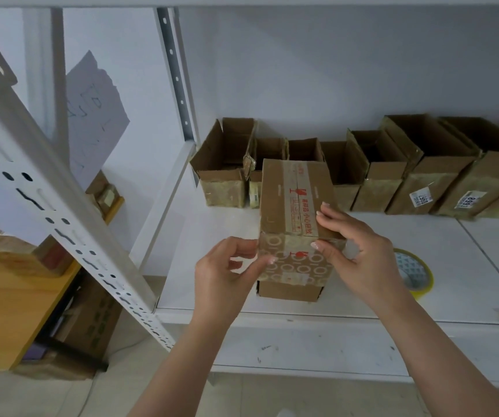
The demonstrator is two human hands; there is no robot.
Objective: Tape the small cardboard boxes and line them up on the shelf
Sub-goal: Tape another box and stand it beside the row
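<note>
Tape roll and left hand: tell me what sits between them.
Head view: the box and the right hand lie between the tape roll and the left hand.

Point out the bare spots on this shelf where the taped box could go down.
Bare shelf board lies right of the tape roll, in front of the open boxes. A narrower strip lies left of the held box, by the rear post. The back row is crowded edge to edge.
</note>
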